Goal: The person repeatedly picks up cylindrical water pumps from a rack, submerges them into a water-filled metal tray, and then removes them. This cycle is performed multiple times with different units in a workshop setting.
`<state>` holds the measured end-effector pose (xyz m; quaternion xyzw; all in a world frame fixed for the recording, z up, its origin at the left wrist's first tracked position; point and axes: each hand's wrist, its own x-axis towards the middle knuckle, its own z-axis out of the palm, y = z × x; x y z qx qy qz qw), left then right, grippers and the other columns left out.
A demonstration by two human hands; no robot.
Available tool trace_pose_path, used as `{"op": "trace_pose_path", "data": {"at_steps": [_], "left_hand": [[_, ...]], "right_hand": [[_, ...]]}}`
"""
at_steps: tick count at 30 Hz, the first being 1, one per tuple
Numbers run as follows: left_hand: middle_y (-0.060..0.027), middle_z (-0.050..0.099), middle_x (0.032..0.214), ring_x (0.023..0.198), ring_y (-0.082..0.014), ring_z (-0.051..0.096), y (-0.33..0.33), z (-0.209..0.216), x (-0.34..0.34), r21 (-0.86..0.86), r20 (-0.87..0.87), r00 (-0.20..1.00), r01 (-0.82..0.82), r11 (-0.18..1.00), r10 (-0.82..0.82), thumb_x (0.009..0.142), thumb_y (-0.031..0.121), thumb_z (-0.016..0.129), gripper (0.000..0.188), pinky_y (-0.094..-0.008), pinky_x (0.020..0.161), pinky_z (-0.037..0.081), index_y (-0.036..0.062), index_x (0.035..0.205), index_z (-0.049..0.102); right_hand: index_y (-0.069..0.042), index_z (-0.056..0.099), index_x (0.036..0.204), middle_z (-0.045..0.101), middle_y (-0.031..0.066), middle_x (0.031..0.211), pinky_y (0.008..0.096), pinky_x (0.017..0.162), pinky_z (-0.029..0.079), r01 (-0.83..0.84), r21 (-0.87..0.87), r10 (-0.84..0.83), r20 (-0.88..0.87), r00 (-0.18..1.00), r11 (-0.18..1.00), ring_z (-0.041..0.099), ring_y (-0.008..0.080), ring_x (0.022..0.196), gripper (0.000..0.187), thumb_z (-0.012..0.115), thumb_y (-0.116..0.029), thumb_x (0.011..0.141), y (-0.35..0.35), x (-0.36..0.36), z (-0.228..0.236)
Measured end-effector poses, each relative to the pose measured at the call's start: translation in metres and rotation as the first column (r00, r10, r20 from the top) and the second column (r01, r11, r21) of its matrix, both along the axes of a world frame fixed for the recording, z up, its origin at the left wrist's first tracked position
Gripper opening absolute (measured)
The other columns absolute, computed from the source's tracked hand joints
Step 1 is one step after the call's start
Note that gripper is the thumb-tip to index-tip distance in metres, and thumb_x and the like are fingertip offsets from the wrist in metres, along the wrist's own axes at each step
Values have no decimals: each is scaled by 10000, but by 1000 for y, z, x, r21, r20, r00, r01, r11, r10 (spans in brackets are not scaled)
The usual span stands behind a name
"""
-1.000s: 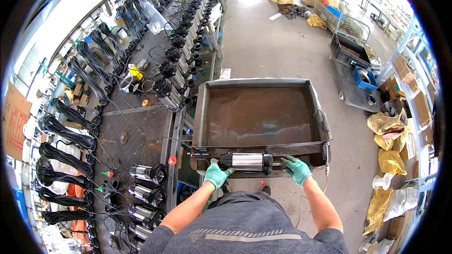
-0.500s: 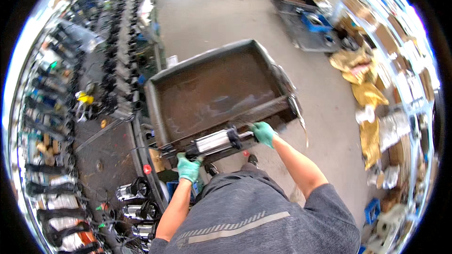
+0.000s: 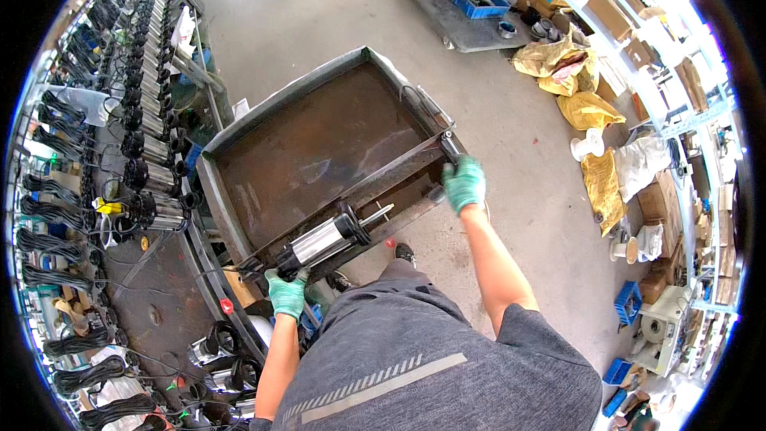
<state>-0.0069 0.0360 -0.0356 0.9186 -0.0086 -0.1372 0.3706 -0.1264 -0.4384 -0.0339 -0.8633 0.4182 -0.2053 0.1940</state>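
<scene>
A silver cylindrical pump motor [image 3: 319, 242] with black ends lies slantwise across the near ledge of a rusty, shallow metal tank [image 3: 319, 144]. Its thin shaft points right. My left hand [image 3: 287, 294], in a green glove, grips the motor's black left end. My right hand [image 3: 465, 183], gloved alike, is at the tank's near right corner, away from the shaft. Its fingers are curled by a metal handle-like piece [image 3: 451, 144] at the rim; what lies inside them is hidden.
On the left, a dark workbench [image 3: 148, 287] bears rows of motors and coiled black cables [image 3: 89, 373]. To the right stand shelves with cartons [image 3: 661, 206], and yellow sacks [image 3: 590, 112] lie on the floor. A flat cart [image 3: 471, 32] with crates is at the back.
My right hand has left the motor's shaft and moved right to the tank's corner. The left hand stays at the motor's black end. The view has shifted to the right.
</scene>
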Motion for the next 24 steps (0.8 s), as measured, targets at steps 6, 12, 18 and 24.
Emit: {"op": "trace_pose_path", "data": {"at_steps": [6,12,18,24], "left_hand": [[-175,694,1091,987,-289,648,-4,-3,4,21,-19,1000,16,1000,-16,734,389,948,797,-391,926,512,-19,1243,491],[-156,693,1061,957,-258,638,-5,-4,13,-22,-28,999,45,999,-46,726,400,955,789,-381,893,524,-15,1212,493],[-155,714,1065,950,-260,660,0,-3,7,22,9,1000,21,1000,-21,718,399,961,769,-381,901,529,-12,1180,504],[-132,710,1028,923,-232,643,-7,8,7,2,-15,999,29,1000,-29,715,356,971,732,-366,887,526,-5,1149,504]], "right_hand": [[-12,455,1310,674,306,1170,488,955,521,81,492,14,-185,983,867,668,428,1108,561,725,-301,913,-80,-19,-59],[-69,490,1290,709,233,1136,476,920,528,26,408,39,-150,988,912,678,417,1070,462,703,-303,954,-110,66,-37],[-64,601,1144,713,167,945,441,786,533,-263,483,280,38,959,835,685,315,874,261,657,-234,955,-38,53,-9],[-87,634,943,580,-8,730,308,559,440,-280,904,170,236,957,324,520,125,634,128,574,-200,945,38,30,-1]]}}
